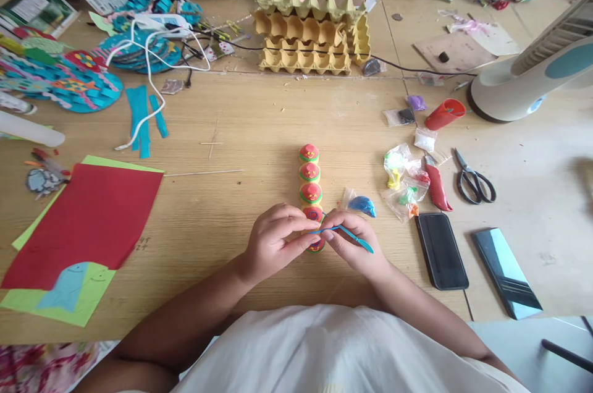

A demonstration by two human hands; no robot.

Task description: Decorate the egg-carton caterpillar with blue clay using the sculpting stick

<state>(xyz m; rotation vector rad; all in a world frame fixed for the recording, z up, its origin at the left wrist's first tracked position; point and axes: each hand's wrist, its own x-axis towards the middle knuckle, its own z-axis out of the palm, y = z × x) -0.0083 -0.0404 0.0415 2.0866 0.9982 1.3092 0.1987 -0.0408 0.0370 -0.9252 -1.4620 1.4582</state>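
Observation:
My right hand [354, 240] is closed round a slim blue clay modelling tool [364, 243], whose flat end points to the lower right. My left hand [279, 235] has its thumb and fingers pinched at the tool's thin end; what they hold there is too small to make out. Under my fingertips runs a strip of egg-carton cups [310, 193], covered in red, green and yellow, the far ones with small faces. A blue ring shape lies on the cup nearest my fingers; my hands partly hide the near end. Just right of the strip lies a packet of blue clay [362, 206].
At right are bags of coloured clay [407, 186], a red cutter [437, 184], scissors [475, 180], two phones [442, 251], a red cup [445, 114] and a white fan [514, 87]. Egg cartons [306, 59] stand at the back; red paper [88, 214] lies left.

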